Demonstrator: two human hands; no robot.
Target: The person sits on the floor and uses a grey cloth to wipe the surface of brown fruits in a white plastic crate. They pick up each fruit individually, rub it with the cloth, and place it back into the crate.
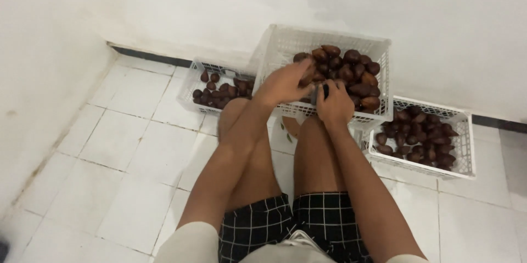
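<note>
Head camera looked down on a person seated on the white tiled floor (126,170), bare knees drawn up, dark checked shorts (296,224) at the bottom edge. Glossy brown, scaly-skinned oval fruits (351,76) were heaped in a large white plastic slatted crate (285,46) that stood tilted against the knees. The left hand (285,82) lay over the near left part of the heap, its fingers (304,71) spread and curled lightly on a fruit; whether they actually gripped it could not be told. The right hand (335,104) sat just beside it at the crate's near rim, its fingers closed around a small dark object (323,94) that was mostly hidden.

Left of the left hand's fingers, and lower on the floor, a smaller white slatted crate (192,79) held a thin layer of the same brown fruit. Right of the right hand's fingers, another white slatted crate (466,148) was about half full of them. Beyond the fingers rose a plain white wall (384,5) with a dark strip along its base.
</note>
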